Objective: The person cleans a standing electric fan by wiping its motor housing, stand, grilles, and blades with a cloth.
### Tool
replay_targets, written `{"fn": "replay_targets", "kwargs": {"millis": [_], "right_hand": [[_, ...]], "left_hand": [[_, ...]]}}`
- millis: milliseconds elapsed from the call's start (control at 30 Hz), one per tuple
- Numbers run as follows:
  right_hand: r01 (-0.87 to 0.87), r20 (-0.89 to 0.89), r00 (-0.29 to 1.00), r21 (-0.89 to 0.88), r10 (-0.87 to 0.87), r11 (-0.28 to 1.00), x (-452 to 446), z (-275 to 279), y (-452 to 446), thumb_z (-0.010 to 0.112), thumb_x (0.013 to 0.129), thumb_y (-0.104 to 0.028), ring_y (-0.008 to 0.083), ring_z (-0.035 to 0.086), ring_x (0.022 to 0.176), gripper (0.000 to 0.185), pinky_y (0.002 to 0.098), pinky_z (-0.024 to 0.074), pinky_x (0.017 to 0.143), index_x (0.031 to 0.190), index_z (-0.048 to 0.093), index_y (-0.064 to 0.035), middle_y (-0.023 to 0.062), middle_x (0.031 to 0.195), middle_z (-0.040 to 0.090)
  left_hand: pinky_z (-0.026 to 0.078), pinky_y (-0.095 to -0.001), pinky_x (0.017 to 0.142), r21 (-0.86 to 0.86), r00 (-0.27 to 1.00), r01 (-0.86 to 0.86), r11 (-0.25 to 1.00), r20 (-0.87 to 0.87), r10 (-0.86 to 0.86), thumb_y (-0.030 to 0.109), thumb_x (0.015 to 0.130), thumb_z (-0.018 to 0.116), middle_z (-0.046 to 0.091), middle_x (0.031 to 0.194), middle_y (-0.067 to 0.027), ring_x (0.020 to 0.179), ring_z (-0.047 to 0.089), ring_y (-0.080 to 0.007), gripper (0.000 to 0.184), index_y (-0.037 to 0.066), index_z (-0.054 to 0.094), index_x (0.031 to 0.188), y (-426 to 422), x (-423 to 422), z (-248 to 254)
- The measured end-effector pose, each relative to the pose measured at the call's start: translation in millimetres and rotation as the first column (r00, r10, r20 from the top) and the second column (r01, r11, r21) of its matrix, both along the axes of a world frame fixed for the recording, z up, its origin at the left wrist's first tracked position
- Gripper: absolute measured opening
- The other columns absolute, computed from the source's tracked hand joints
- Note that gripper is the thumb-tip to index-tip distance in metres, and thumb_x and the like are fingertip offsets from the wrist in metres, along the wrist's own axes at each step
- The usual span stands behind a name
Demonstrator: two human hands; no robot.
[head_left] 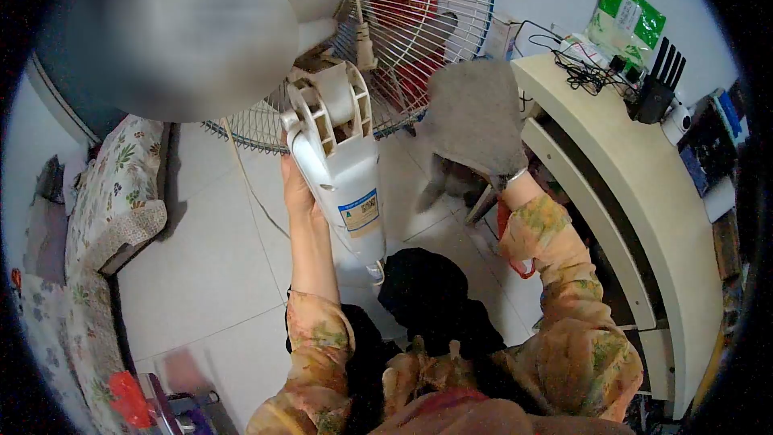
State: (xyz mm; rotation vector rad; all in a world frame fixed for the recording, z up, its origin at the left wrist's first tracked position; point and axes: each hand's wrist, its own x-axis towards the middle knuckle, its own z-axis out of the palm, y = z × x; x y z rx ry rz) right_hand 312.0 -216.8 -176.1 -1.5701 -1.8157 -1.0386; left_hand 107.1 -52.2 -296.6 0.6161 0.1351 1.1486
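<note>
A white electric fan tilts in front of me, its wire cage (463, 8) at the top and its white body (334, 185), with a blue-and-yellow label, hanging toward me. My left hand (296, 185) is against the left side of that body; its fingers are mostly hidden behind it. A grey cloth (473, 117) covers my right hand, just right of the cage. Only the wrist of that hand shows, with a bracelet on it, and the fingers are hidden under the cloth. A blurred grey oval hides part of the upper left.
On the right stands a curved cream cabinet (612, 169) bearing a black router (656, 93), tangled cables and a green packet (628, 16). A floral-covered sofa (121, 185) is at the left. A red bag (131, 399) lies at the lower left. A thin cord runs over the tiled floor.
</note>
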Motion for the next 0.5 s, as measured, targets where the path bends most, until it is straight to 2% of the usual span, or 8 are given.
{"fn": "replay_targets", "kwargs": {"millis": [167,267,367,467,500], "right_hand": [[0.002,0.004,1.0,-0.005,-0.002,1.0,0.3,-1.2,-6.6,0.054,0.09,-0.026,0.0231,0.054,0.11,0.039,0.0372,0.0432,0.097,0.126,0.054,-0.0102,0.0085,0.117,0.059],[-0.022,0.01,1.0,-0.012,0.022,1.0,-3.6,4.8,-1.9,0.054,0.09,-0.026,0.0232,0.054,0.111,0.039,0.0372,0.0429,0.097,0.126,0.054,-0.0103,0.0085,0.117,0.058],[-0.034,0.018,0.999,-0.018,0.034,0.999,-8.2,6.9,0.9,0.054,0.09,-0.026,0.0233,0.054,0.111,0.039,0.0373,0.0427,0.097,0.126,0.053,-0.0103,0.0086,0.117,0.058],[-0.041,0.016,0.999,-0.026,0.042,0.999,-9.4,2.4,0.6,0.054,0.09,-0.026,0.0234,0.054,0.111,0.039,0.0373,0.0424,0.098,0.126,0.053,-0.0103,0.0086,0.118,0.058],[-0.04,0.017,0.999,-0.027,0.041,0.999,-9.1,1.2,-0.9,0.054,0.09,-0.026,0.0234,0.053,0.111,0.039,0.0374,0.0423,0.098,0.126,0.053,-0.0103,0.0086,0.118,0.058]], "left_hand": [[0.056,-0.0385,0.081,-0.048,0.996,-0.001,0.999,-0.085,-0.003,0.028,0.093,0.056,0.066,0.109,-0.012,0.095,0.066,-0.0258,0.035,0.004,0.058,0.118,-2.0,-5.0,-3.6],[0.056,-0.0378,0.08,0.044,0.999,0.034,0.998,-0.039,-0.032,0.029,0.093,0.057,0.066,0.108,-0.0117,0.094,0.066,-0.0251,0.035,0.004,0.058,0.118,-7.1,-5.7,3.3],[0.056,-0.0377,0.079,-0.042,0.994,-0.065,0.997,-0.093,0.061,0.028,0.093,0.057,0.066,0.108,-0.0119,0.094,0.065,-0.0246,0.034,0.004,0.058,0.117,-10.9,-6.4,7.4],[0.057,-0.0345,0.079,0.147,0.98,0.183,0.972,0.055,-0.193,0.005,0.09,0.061,0.062,0.114,-0.0132,0.095,0.065,-0.0223,0.042,0.005,0.045,0.128,-4.3,-10.9,7.8],[0.057,-0.0343,0.079,0.114,0.988,0.143,0.983,0.049,-0.149,0.005,0.09,0.061,0.061,0.114,-0.0133,0.095,0.065,-0.0222,0.042,0.005,0.045,0.128,-4.6,-8.5,8.7]]}}
